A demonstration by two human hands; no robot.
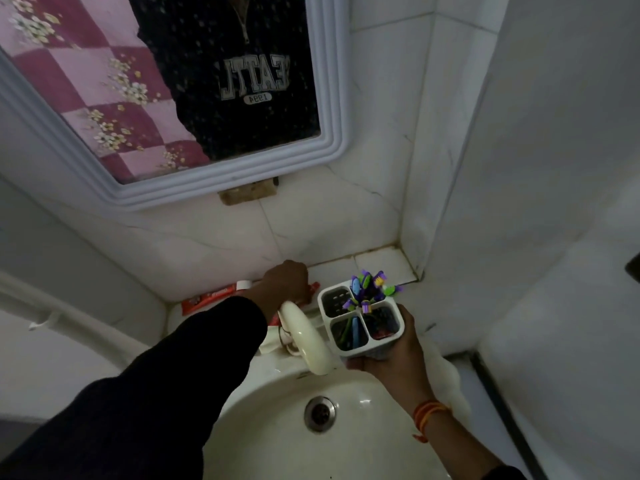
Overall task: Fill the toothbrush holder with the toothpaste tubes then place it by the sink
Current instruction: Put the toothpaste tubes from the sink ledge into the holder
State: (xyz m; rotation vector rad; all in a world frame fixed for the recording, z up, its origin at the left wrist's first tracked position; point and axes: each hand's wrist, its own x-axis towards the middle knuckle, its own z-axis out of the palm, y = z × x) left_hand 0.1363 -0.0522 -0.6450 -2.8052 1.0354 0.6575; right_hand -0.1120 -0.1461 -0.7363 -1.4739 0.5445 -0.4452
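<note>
My right hand (391, 355) holds a white four-compartment toothbrush holder (360, 323) above the sink's right side. Purple and green toothbrushes (367, 289) stand in its far compartment, a blue item lies in the near left one, and something dark red in the near right one. My left hand (285, 280) reaches over the tap to the ledge behind the sink, fingers curled on a red toothpaste tube (207, 299) lying there. The tube's right end pokes out at the hand's right side. A white cap (244, 284) shows just behind it.
A cream tap (308, 341) arches over the white sink (277, 427), whose drain (320, 413) sits below. A white-framed mirror (332, 98) hangs above the ledge. Tiled walls close in at the right corner (412, 265).
</note>
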